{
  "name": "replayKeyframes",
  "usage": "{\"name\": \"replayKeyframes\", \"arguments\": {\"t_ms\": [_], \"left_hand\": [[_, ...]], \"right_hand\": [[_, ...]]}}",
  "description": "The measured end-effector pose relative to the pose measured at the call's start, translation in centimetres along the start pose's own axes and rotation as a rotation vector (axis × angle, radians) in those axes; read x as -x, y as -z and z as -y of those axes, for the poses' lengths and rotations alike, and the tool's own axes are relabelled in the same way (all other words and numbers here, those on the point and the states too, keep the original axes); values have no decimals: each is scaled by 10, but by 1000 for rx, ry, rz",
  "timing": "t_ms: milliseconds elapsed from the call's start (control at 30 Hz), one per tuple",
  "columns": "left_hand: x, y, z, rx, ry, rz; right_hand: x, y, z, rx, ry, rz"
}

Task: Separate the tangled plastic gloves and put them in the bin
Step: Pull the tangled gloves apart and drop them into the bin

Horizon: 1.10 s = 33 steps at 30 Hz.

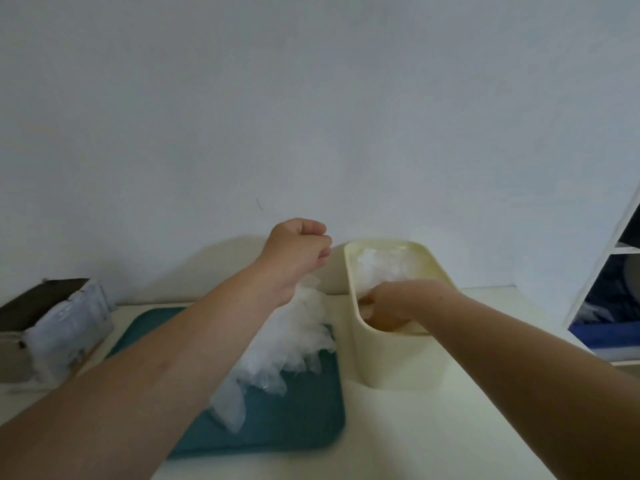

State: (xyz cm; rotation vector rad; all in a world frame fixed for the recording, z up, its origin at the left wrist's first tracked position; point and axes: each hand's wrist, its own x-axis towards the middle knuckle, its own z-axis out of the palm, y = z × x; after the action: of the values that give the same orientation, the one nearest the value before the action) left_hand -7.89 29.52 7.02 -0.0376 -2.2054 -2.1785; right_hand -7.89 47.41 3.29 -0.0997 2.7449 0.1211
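Raised left grip (pixel 298 251) pinching a long bunch of gloves (pixel 294 337), bunch hanging down, tips on the green tray (pixel 304 420), right grip (pixel 391 303) inside the bin (pixel 391 362), cannot tell if holding.

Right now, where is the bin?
In the head view, the cream bin stands right of centre, just right of the teal tray, the right hand inside it.

The cream bin (pixel 398 355) at centre right has its near end filled by the right hand (pixel 398 303), so only the far end of its mouth is open, above the loose gloves (pixel 377 265) inside. The clump of plastic gloves (pixel 294 337) hanging from the left hand (pixel 298 251) blocks the middle of the teal tray (pixel 304 403), just beside the bin wall. Bare table (pixel 433 427) lies open at lower centre; a battered box (pixel 52 327) bounds the left edge, a white shelf unit (pixel 609 271) the right
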Motion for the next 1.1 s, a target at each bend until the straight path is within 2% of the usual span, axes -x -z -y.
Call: {"name": "replayKeyframes", "arguments": {"t_ms": [133,300,400,433,500,567,633,733,833,933,1033,1100], "left_hand": [[19,29,10,-70,-32,23],[37,73,28,-280,-84,-14],[47,108,44,-572,-149,-25],[51,124,51,-700,-165,-34],[57,151,65,-888,-141,-57],[59,175,80,-1018,-98,-68],[61,196,93,-1092,-56,-82],[64,209,104,-1085,69,-56],[57,213,116,-935,125,-7],[49,210,125,-786,89,-4],[44,207,128,-792,47,-15],[42,209,127,-800,23,-98]], "right_hand": [[36,29,7,32,-25,-35],[93,59,53,70,-6,-340],[93,56,101,-85,153,-532],[87,50,119,-204,245,-539],[73,32,148,-447,383,-441],[57,6,166,-573,414,-358],[35,-19,177,-643,386,-347],[10,-44,185,-714,328,-333],[-7,-52,189,-709,323,-347],[-15,-51,187,-685,335,-316],[-20,-50,182,-627,328,-294],[-20,-49,180,-581,326,-258]]}}
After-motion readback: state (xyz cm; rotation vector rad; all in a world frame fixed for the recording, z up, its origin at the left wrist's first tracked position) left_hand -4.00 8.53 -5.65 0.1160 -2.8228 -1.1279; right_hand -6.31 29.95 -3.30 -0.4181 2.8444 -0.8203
